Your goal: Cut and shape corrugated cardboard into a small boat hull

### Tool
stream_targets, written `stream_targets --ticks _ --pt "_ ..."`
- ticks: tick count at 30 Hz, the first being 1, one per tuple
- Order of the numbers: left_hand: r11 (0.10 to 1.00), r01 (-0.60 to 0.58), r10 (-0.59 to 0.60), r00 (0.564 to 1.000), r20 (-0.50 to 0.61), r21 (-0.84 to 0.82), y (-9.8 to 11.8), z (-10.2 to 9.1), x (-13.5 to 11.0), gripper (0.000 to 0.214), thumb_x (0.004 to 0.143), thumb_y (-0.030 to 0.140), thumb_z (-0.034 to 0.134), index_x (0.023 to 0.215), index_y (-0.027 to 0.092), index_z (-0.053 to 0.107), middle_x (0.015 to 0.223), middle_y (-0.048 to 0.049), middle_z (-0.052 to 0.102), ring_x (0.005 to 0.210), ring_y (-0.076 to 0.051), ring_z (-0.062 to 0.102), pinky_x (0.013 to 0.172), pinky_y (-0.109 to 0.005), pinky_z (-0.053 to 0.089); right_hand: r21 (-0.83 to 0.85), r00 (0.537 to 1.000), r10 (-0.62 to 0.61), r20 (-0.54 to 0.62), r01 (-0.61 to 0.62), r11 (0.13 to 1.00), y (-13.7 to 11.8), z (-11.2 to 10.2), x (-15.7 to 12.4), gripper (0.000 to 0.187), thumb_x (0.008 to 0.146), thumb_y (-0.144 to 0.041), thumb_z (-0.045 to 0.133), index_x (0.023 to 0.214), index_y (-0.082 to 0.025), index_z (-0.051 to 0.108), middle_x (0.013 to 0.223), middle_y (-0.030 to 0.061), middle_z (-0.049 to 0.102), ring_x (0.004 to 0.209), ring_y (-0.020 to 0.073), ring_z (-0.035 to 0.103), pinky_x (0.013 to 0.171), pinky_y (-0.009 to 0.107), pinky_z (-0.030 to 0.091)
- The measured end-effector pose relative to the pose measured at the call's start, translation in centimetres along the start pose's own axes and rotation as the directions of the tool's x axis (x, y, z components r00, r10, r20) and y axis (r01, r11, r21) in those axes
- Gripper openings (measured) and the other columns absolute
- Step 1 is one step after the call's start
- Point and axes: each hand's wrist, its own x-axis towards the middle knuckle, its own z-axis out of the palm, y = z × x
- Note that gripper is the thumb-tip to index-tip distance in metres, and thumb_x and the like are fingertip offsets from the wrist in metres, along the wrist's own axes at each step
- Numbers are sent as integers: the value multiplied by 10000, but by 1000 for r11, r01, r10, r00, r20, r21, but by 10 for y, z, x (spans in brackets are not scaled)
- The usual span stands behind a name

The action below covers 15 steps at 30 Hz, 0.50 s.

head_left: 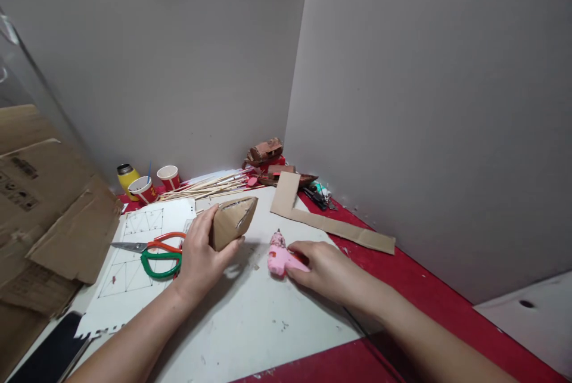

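My left hand [206, 252] grips a small folded cardboard piece [230, 223] with pointed corners, held above the white board [250, 323]. A shiny line, perhaps glue, runs along its right edge. Over the same board, my right hand [319, 264] has its fingers closed round the handle of a pink hot glue gun [277, 255], whose nozzle points away from me. Its dark cord [357, 320] trails below my right wrist. Just left of my left hand, scissors [161, 255] with orange and green handles lie on a paper with drawn triangles [120, 279].
An L-shaped cardboard strip [335, 225] lies at the right. Wooden sticks [210, 183], two paper cups [168, 177], a yellow bottle [128, 179] and brown model boats [266, 150] stand along the back. Large cardboard [49, 192] leans at the left. Grey walls [402, 103] enclose the table.
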Motion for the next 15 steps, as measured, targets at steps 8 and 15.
stream_targets --ticks 8,15 --pt "991 -56 60 998 -25 124 -10 3 -2 626 791 322 675 1353 210 424 1259 -144 598 1150 -317 556 940 -502 470 892 959 177 -221 125 435 -4 -42 -19 403 802 -510 664 1002 -160 652 904 98 670 588 146 582 445 253 478" --pt "963 -174 183 983 -27 207 -12 2 -4 657 776 311 683 1357 187 404 1260 -178 606 1134 -338 574 932 -517 470 818 998 45 -54 18 575 -24 -7 -29 403 817 -524 674 954 -152 602 736 27 592 499 82 484 405 191 397"
